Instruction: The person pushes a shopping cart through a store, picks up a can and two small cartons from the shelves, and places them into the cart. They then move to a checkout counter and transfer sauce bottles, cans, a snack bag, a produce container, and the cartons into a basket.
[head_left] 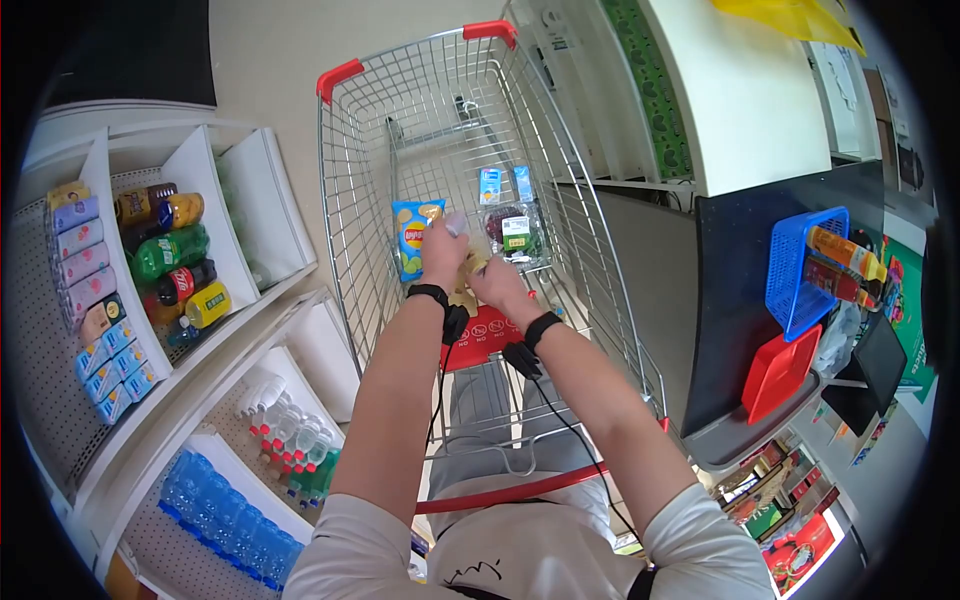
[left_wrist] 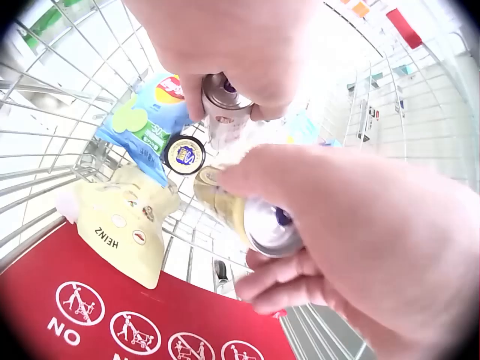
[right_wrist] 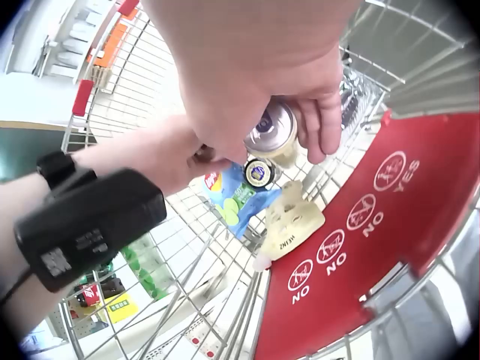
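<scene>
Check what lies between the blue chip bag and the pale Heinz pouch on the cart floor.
A small round dark lid with a yellow centre lies between the chip bag and Heinz pouch, clearest in the left wrist view.

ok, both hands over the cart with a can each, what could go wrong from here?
1. The left hand and right hand each grip a can, left can and right can, above the Heinz pouch and chips bag; a drop could crush either.
2. The cans sit close together and may knock.
3. A loose can could roll on the wire cart floor.
</scene>
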